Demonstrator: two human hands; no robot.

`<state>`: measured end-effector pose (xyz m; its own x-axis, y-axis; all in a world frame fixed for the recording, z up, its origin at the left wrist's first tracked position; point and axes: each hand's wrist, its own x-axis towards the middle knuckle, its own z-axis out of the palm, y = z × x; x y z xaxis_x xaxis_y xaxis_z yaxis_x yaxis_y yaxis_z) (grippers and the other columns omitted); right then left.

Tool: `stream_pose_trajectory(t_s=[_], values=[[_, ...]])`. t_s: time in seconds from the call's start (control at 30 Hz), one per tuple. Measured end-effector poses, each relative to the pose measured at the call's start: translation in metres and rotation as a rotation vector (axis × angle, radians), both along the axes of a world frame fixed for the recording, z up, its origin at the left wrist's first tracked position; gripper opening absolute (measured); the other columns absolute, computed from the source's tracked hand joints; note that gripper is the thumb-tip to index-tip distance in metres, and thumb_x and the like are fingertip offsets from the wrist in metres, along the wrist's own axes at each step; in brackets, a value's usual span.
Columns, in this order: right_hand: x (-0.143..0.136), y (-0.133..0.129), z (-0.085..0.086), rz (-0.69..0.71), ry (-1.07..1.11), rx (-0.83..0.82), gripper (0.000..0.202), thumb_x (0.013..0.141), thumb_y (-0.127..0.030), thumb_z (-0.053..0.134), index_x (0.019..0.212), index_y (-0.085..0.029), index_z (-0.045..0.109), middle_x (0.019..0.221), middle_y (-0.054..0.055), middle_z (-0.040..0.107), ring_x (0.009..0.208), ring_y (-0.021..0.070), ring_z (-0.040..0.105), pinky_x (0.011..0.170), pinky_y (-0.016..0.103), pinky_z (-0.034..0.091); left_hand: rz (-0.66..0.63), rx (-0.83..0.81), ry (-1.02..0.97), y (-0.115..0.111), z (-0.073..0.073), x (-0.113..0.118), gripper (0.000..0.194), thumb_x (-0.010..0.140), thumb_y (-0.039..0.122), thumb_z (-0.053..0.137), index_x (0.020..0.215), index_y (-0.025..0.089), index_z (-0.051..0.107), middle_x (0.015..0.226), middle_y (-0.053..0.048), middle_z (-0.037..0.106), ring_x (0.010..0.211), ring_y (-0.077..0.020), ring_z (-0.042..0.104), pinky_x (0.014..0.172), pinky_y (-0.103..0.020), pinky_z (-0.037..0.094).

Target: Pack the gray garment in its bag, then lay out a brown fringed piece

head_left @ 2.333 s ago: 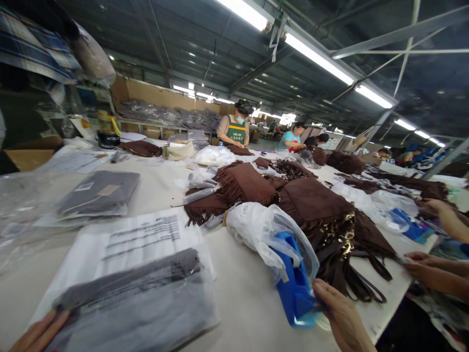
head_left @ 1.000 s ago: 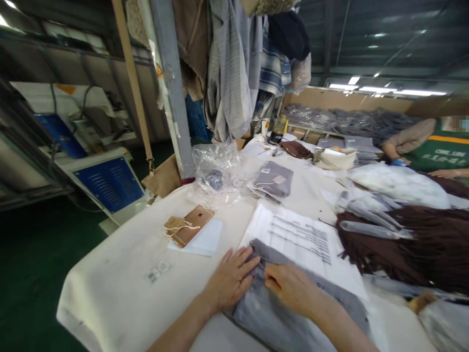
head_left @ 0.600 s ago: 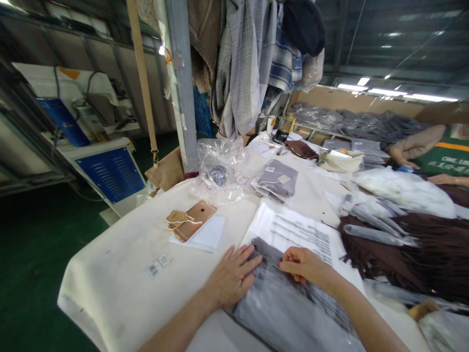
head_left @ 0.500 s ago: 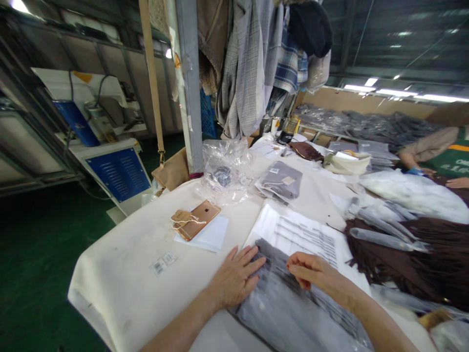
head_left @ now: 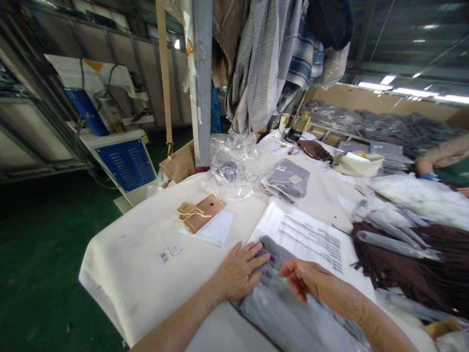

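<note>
Since a moment ago the right hand (head_left: 311, 283) has lifted slightly off the bagged grey garment (head_left: 289, 308) at lower centre of the frame, its grip loose, fingers curled, pinching nothing. Left hand (head_left: 240, 271) lies flat, fingers spread, pressing the bag's edge on the worktop (head_left: 146, 244). Smoothing looks part-done; the printed flap (head_left: 304, 234) seems unsealed.

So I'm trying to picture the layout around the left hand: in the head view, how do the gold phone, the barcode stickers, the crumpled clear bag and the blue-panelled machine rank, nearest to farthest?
1. Gold phone, just beyond the left hand, on white paper.
2. Barcode stickers, out to its left; close to the phone's distance.
3. Crumpled clear bag, farther back by the post.
4. Blue-panelled machine, off the table, far left.
</note>
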<state>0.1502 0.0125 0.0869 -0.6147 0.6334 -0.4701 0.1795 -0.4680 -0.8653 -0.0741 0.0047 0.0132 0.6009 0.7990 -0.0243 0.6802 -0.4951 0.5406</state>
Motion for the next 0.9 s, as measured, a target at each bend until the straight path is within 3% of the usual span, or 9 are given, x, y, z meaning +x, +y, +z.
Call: stream_pose_trajectory(t_s=[0.1,0.2,0.37,0.53,0.7,0.9], values=[[-0.002,0.004,0.002,-0.015,-0.036,-0.038,0.04,0.079,-0.053,0.052,0.09,-0.015,0.059,0.061,-0.001,0.052,0.056,0.011,0.046,0.054,0.026,0.033,0.001,-0.005,-0.008,0.0,0.0,0.0,0.047,0.091,0.035,0.042,0.137,0.033,0.032,0.149,-0.002,0.027,0.137,-0.0209,0.023,0.111,-0.052,0.019],[-0.004,0.007,0.009,0.028,-0.09,0.023,0.029,0.078,-0.042,0.055,0.089,-0.016,0.058,0.062,-0.002,0.051,0.058,0.0103,0.046,0.055,0.025,0.033,0.005,-0.004,-0.022,-0.001,0.001,0.0,0.047,0.09,0.034,0.044,0.136,0.033,0.034,0.148,-0.003,0.028,0.136,-0.0212,0.024,0.111,-0.052,0.019],[-0.013,0.012,0.019,0.113,-0.155,0.123,0.032,0.078,-0.045,0.053,0.093,-0.017,0.054,0.061,-0.004,0.047,0.058,0.01,0.044,0.056,0.025,0.034,0.012,-0.006,-0.042,0.0,0.001,0.001,0.047,0.089,0.034,0.046,0.135,0.032,0.036,0.148,-0.004,0.029,0.136,-0.0217,0.024,0.11,-0.052,0.019],[-0.023,0.021,0.004,0.308,-0.532,0.338,0.014,0.072,-0.029,0.048,0.082,-0.02,0.05,0.058,-0.005,0.045,0.055,0.0107,0.042,0.054,0.026,0.033,0.019,-0.017,-0.074,-0.001,-0.001,0.001,0.044,0.091,0.039,0.041,0.135,0.032,0.036,0.148,-0.004,0.029,0.136,-0.0212,0.024,0.111,-0.052,0.018],[-0.028,0.022,-0.011,0.327,-0.737,0.511,0.005,0.07,-0.019,0.051,0.072,-0.022,0.048,0.054,-0.007,0.045,0.053,0.0105,0.04,0.054,0.026,0.028,0.012,-0.014,-0.089,-0.001,-0.004,0.0,0.045,0.093,0.044,0.035,0.136,0.032,0.034,0.148,-0.004,0.027,0.137,-0.0209,0.022,0.111,-0.051,0.017],[-0.035,0.024,-0.014,0.317,-0.871,0.544,0.011,0.065,-0.015,0.054,0.065,-0.022,0.046,0.053,-0.007,0.047,0.053,0.0099,0.043,0.052,0.025,0.028,0.001,-0.028,-0.084,0.0,-0.003,-0.002,0.044,0.094,0.047,0.028,0.136,0.032,0.034,0.149,-0.003,0.027,0.137,-0.0209,0.021,0.111,-0.053,0.017]])
